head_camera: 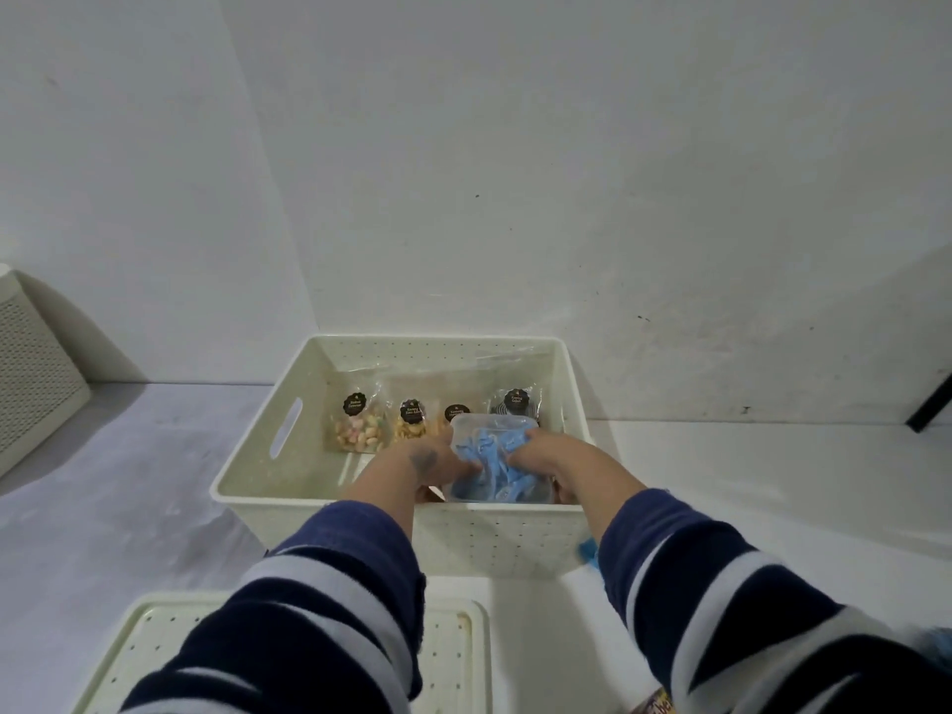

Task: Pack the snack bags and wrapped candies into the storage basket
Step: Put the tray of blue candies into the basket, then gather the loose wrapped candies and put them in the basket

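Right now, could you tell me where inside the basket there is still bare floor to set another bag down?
The basket has bare floor in its near-left part, between the handle-slot wall, the snack bags along the far wall and the left hand. The right part is crowded: both hands, right hand, hold the clear tub of blue candies there.

Four clear snack bags stand in a row inside the cream basket (288,404), just beyond the fingers of both hands, each with a round black label in pale lettering. The label on the leftmost bag (355,422) and that on the second bag (410,422) are too small to read. The third bag (456,412) is partly hidden; the fourth bag (516,401) possibly reads "Kuping Gajah". Orange letters on a wrapper (657,706) at the bottom edge are cut off.
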A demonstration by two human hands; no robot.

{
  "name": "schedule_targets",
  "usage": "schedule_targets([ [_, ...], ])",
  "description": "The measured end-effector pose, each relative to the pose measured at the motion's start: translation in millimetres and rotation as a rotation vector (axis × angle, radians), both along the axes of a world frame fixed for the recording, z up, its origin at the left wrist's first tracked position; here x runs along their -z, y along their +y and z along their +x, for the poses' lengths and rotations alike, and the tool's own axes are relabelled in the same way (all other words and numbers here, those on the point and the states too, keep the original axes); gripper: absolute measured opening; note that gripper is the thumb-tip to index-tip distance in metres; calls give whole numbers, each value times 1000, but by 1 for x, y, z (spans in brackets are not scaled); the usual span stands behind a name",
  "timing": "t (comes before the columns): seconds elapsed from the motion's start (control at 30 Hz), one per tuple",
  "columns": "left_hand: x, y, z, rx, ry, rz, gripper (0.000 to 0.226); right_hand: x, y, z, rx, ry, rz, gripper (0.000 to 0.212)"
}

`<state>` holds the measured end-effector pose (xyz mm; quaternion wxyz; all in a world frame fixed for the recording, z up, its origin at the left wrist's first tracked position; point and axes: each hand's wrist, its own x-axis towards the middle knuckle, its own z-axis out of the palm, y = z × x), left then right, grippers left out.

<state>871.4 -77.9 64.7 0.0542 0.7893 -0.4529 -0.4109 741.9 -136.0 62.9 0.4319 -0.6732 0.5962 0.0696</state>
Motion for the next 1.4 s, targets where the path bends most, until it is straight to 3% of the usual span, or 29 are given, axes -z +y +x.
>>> schedule_targets([
  [0.27, 9, -9, -17, 99, -99, 24, 71, -36, -1, 2, -69, -17, -153, 46],
  [0.4, 9, -14, -28, 109, -5, 16, 72, -66, -3, -7, -133, -64, -242, 44],
  [0.6, -11, -17, -43, 124, -64, -127, 77, -94, -3, -50, -128, -161, -308, 50],
  [0.73, -34, -19, -66, 202, -125, -272, 57, -101, 1, -98, -112, -59, -365, 48],
  [1.0, -67, -8, -156, 363, -162, -350, 58, -93, 32, -192, -248, 324, -304, 59],
  [1.4, -42, 67, -271, 284, -136, -244, 62, -67, 95, -335, -293, 343, -219, 56],
])
